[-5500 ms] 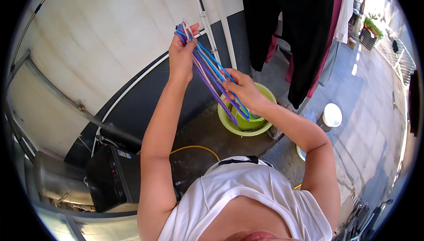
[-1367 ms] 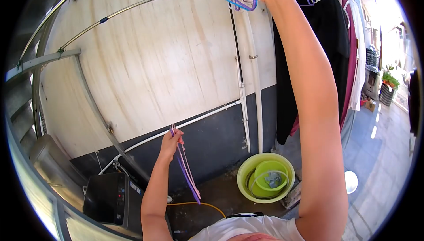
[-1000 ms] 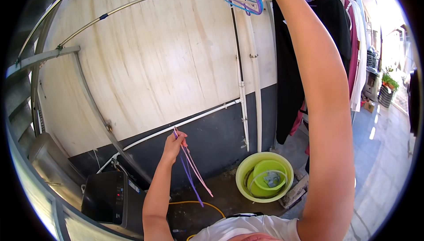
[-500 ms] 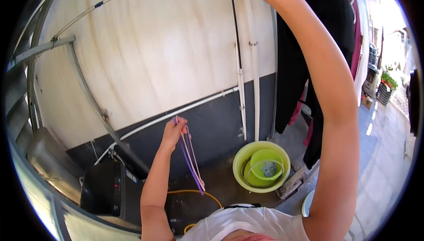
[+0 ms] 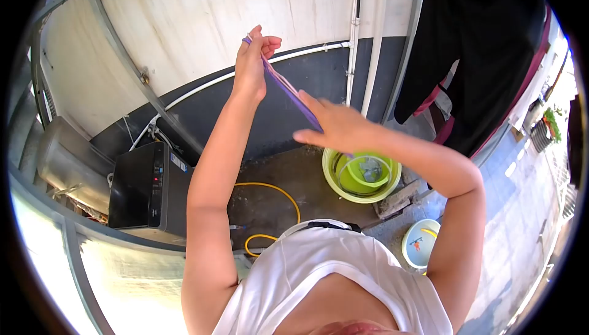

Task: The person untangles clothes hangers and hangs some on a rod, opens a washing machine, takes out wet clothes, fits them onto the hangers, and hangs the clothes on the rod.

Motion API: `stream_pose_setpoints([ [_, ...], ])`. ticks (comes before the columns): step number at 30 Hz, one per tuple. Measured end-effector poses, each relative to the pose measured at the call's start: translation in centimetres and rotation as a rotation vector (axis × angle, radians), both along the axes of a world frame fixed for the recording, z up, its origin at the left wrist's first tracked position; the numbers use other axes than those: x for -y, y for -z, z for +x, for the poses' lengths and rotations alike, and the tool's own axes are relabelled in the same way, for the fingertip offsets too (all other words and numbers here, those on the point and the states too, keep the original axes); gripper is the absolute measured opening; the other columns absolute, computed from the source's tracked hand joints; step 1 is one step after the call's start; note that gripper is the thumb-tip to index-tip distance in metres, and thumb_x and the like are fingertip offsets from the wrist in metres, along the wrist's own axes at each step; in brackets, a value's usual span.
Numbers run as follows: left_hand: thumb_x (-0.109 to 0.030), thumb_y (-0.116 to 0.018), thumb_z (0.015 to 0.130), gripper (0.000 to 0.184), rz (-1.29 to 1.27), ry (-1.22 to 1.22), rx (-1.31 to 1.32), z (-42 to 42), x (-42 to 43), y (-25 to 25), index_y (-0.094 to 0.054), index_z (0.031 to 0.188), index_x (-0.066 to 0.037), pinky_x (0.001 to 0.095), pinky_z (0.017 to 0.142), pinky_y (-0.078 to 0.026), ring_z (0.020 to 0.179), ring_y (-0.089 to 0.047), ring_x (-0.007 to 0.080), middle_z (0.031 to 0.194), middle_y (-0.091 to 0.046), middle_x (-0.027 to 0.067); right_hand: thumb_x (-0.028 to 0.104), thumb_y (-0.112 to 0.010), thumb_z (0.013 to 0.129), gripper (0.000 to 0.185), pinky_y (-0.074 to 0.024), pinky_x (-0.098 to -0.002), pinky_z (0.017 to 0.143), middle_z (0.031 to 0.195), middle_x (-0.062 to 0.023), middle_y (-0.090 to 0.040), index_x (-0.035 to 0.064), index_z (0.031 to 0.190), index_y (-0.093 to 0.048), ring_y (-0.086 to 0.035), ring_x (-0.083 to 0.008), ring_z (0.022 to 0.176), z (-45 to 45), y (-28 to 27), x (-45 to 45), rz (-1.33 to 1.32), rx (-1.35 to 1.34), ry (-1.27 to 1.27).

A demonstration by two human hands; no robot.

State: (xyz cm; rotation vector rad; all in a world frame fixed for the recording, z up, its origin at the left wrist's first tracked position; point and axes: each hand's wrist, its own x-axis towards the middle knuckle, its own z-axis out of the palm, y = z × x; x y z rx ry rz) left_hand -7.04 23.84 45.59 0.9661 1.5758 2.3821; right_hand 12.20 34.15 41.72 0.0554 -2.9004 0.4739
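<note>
My left hand (image 5: 254,59) is raised before the wall and closed on the hooked ends of thin purple and pink hangers (image 5: 288,92). The hangers slant down to the right, toward my right hand (image 5: 334,123). My right hand lies over their lower part, thumb and fingers apart, somewhat blurred; its palm side is hidden. Below it stands a large pale green basin (image 5: 331,181) with a smaller green bucket (image 5: 353,175) inside, which holds a grey-blue cloth (image 5: 371,169).
Dark clothes (image 5: 478,46) hang at the right. A black washing machine (image 5: 138,188) stands at the left, a yellow hose (image 5: 282,191) curls on the floor, and a small light-blue basin (image 5: 408,246) sits at the lower right. White pipes (image 5: 202,92) run along the wall.
My right hand has come down from the rail at the top to the hangers; the blue hangers it held are out of view. My left hand has risen with its hangers. The view has tilted down.
</note>
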Motion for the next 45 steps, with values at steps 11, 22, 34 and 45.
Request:
stream_pose_setpoints([
  [11,-0.025,-0.037,0.105,0.049,0.209,-0.036,0.009,-0.2,0.4,-2.9,-0.034,0.145,0.003,0.0331,0.102,-0.039,0.107,-0.057,0.0193,0.11,-0.064,0.0128,0.024,-0.058,0.095,0.021,-0.0443,-0.0501,0.068,0.08,-0.0189,-0.059,0.0034,0.09,-0.057,-0.057,-0.0407,0.077,2.6,0.1,-3.8,-0.065,-0.423,0.088],
  [22,-0.028,-0.042,0.104,0.056,0.186,-0.097,-0.377,2.1,3.2,-8.3,-0.028,0.15,0.001,0.0376,0.118,-0.022,0.138,-0.039,0.0244,0.144,-0.046,0.018,0.024,-0.061,0.093,0.028,-0.0423,-0.0454,0.056,0.059,-0.0155,-0.054,0.0033,0.075,-0.056,-0.055,-0.0371,0.058,3.9,-9.3,-4.4,0.074,-0.925,0.07],
  [34,-0.02,-0.055,0.099,0.038,-0.023,-0.3,-0.563,3.4,3.7,-4.8,-0.055,0.133,-0.003,0.033,0.104,-0.039,0.128,-0.049,0.0214,0.139,-0.053,0.012,0.037,-0.048,0.1,0.04,-0.046,-0.0494,0.065,0.07,-0.0184,-0.064,0.0035,0.082,-0.061,-0.063,-0.0395,0.07,0.5,-27.7,-5.4,0.006,-1.521,0.459],
  [45,-0.015,-0.057,0.098,0.024,-0.114,-0.248,-0.515,2.5,4.9,-0.7,-0.064,0.117,-0.002,0.0294,0.094,-0.046,0.115,-0.056,0.0187,0.125,-0.06,0.0103,0.026,-0.051,0.096,0.025,-0.0545,-0.0458,0.062,0.078,-0.015,-0.069,0.0113,0.114,-0.062,-0.069,-0.0326,0.074,-2.4,-34.8,-4.0,0.195,-1.389,0.782],
])
